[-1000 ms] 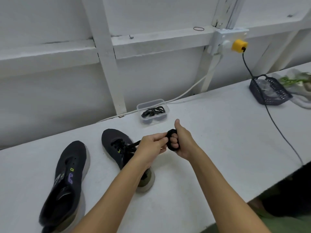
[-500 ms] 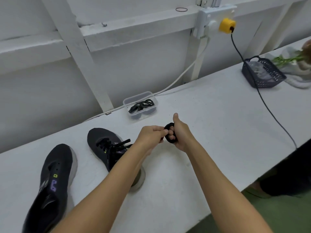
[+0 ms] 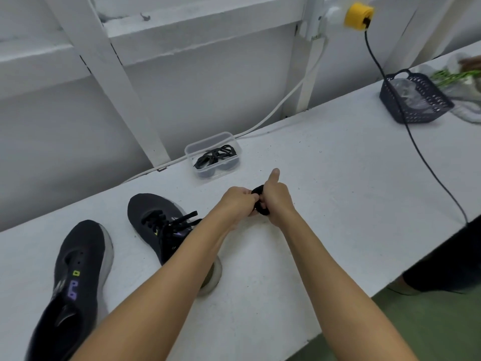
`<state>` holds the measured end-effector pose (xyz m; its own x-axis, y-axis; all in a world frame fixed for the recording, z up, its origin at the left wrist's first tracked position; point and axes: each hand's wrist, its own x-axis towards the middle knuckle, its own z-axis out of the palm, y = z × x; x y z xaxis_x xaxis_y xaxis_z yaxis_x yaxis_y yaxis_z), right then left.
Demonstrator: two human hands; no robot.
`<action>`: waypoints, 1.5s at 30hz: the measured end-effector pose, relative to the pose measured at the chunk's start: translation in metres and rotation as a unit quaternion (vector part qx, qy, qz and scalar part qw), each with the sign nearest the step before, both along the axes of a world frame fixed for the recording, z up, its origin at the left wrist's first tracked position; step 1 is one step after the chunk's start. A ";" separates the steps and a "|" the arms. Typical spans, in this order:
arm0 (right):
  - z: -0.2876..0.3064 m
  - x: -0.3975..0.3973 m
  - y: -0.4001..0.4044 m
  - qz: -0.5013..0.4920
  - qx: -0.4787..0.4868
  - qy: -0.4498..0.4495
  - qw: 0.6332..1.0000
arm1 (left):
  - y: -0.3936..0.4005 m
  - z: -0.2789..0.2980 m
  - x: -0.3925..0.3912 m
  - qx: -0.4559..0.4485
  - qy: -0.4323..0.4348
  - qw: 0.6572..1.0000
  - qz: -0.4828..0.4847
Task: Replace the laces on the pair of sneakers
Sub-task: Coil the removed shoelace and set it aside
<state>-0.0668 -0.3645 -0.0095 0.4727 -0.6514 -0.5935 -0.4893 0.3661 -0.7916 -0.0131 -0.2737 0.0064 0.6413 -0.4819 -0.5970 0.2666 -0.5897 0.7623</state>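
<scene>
Evidently the step in hand is coiling a removed lace: the right hand (image 3: 277, 201) has its fingers curled round a small black lace bundle (image 3: 260, 204), thumb sticking up, while the left hand (image 3: 238, 201) pinches the bundle's near side, both held just right of the laced sneaker (image 3: 161, 225). That sneaker keeps its lace; the unlaced sneaker (image 3: 78, 269) lies just left of it, eyelets bare. Behind the laced sneaker stands a clear box (image 3: 212, 158) holding black laces. My judgement is that the next move calls for finishing the wrap, putting the bundle down, and taking a fresh lace from that box. Compared with a second ago, the hands hold the same grip on the bundle, and the view has swung left and downward.
</scene>
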 end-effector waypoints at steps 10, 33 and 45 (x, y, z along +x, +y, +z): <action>-0.006 0.008 -0.004 0.004 0.071 -0.038 0.997 | -0.005 -0.004 0.008 -0.014 -0.026 0.999 0.017; -0.025 -0.004 -0.017 0.178 -0.356 0.078 0.914 | -0.023 -0.021 0.023 0.123 -0.149 0.981 0.033; -0.014 -0.016 -0.015 0.156 -0.415 0.045 0.895 | -0.005 0.006 0.022 0.128 -0.229 0.963 -0.067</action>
